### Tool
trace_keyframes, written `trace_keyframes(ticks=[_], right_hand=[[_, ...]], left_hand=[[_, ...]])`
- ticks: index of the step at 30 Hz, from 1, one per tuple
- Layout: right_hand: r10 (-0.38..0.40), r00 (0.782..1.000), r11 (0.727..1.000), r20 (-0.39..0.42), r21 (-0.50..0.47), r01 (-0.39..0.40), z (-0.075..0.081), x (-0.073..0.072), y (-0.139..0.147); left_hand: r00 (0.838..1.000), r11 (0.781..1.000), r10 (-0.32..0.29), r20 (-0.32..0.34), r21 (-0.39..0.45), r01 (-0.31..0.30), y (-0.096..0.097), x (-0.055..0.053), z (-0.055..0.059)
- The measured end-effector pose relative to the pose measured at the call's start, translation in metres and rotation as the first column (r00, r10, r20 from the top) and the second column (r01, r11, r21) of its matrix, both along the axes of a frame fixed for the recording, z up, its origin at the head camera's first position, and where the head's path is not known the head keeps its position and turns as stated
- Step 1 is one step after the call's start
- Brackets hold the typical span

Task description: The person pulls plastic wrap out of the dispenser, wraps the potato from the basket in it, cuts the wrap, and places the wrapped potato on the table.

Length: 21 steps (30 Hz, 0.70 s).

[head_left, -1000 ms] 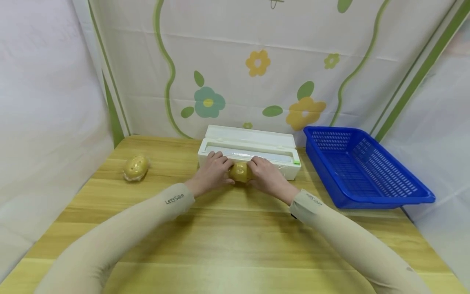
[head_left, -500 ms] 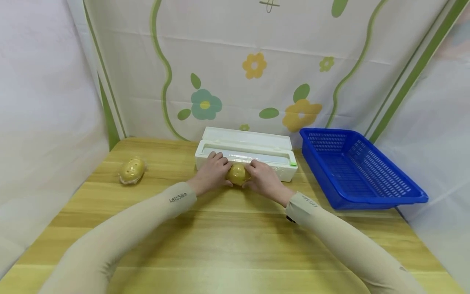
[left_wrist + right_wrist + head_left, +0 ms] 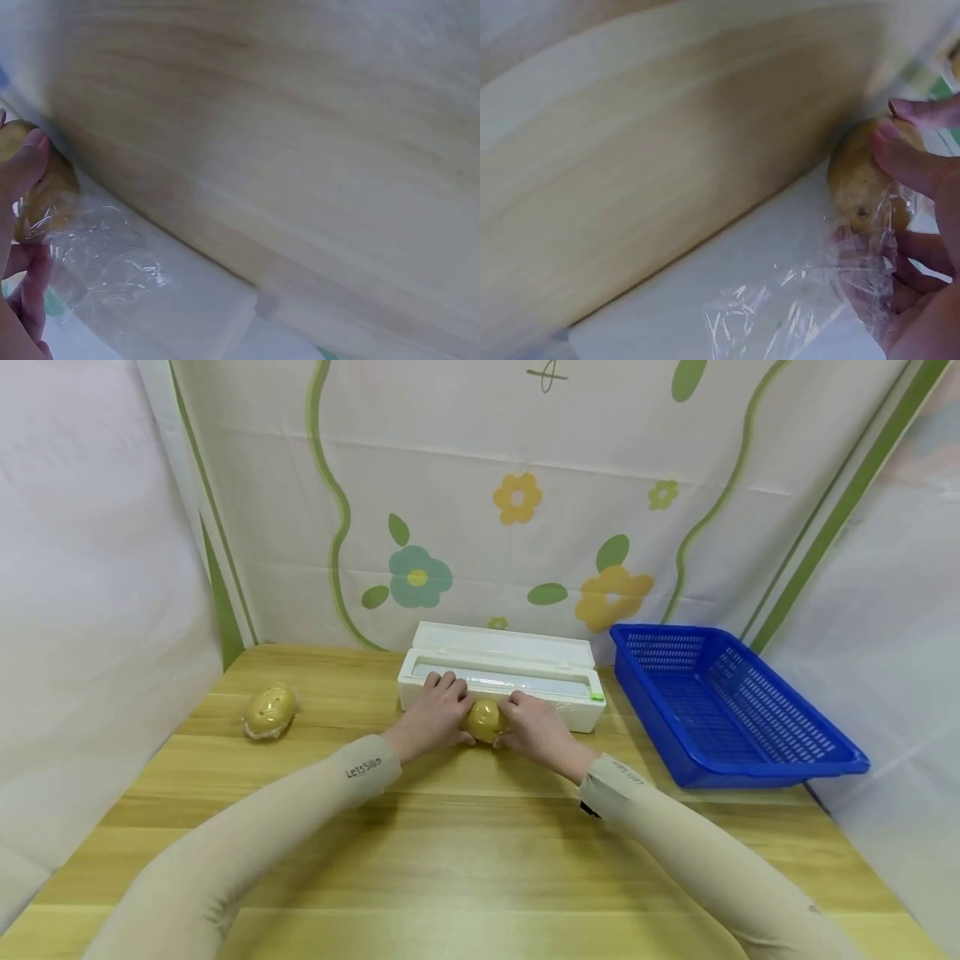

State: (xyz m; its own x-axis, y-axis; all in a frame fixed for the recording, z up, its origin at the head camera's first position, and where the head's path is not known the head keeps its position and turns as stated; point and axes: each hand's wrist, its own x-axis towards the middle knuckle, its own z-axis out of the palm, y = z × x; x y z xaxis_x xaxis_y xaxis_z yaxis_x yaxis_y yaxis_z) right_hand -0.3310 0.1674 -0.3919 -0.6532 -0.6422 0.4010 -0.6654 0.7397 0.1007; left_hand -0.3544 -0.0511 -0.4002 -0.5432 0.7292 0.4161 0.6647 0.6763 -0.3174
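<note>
A yellow potato (image 3: 486, 720) is held between both hands at the front of a white cling film dispenser (image 3: 577, 715). My left hand (image 3: 437, 710) grips its left side, thumb on the near face, fingers curled toward the dispenser. From the other side my right hand (image 3: 538, 727) grips it likewise. Clear cling film (image 3: 769, 319) clings to the potato and spreads wrinkled over the dispenser's front in the right wrist view. In the left wrist view, the same crinkled film (image 3: 112, 259) hangs by the left fingers.
The dispenser's lid (image 3: 506, 642) is swung up at the back. A film-wrapped potato (image 3: 270, 710) lies at the table's left. To the right stands a blue plastic basket (image 3: 678, 756), close to the dispenser. A flowered cloth (image 3: 450, 485) hangs behind the wooden table (image 3: 420, 868).
The head view has shifted slightly, so everything sits a little lower and further left. Both hands keep their grip on the potato, with only small finger movements.
</note>
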Motion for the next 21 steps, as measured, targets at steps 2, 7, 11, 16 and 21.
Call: trace_keyframes(ticks=[2,7,11,16,21], right_hand=[[-0.011,1.0,1.0,0.008,-0.016,0.011,0.002,0.001,0.001],[-0.047,0.994,0.994,0.095,-0.095,0.056,0.004,0.006,0.012],[-0.023,0.982,0.97,0.187,-0.234,0.067,0.005,0.015,0.027],[-0.09,0.974,0.853,0.21,-0.488,0.184,0.011,0.026,0.051],[-0.226,0.946,0.718,0.233,-0.616,0.324,0.012,0.03,0.082]], left_hand=[[1.0,1.0,0.006,-0.007,0.02,-0.006,0.0,0.002,0.001],[1.0,0.998,0.003,0.027,0.067,-0.005,0.001,0.008,0.004],[0.996,0.996,0.042,0.079,0.075,-0.048,0.005,0.013,0.005],[0.988,0.988,0.092,0.121,0.116,-0.106,0.009,0.017,0.004],[0.984,0.983,0.101,0.148,0.14,-0.122,0.01,0.019,0.003]])
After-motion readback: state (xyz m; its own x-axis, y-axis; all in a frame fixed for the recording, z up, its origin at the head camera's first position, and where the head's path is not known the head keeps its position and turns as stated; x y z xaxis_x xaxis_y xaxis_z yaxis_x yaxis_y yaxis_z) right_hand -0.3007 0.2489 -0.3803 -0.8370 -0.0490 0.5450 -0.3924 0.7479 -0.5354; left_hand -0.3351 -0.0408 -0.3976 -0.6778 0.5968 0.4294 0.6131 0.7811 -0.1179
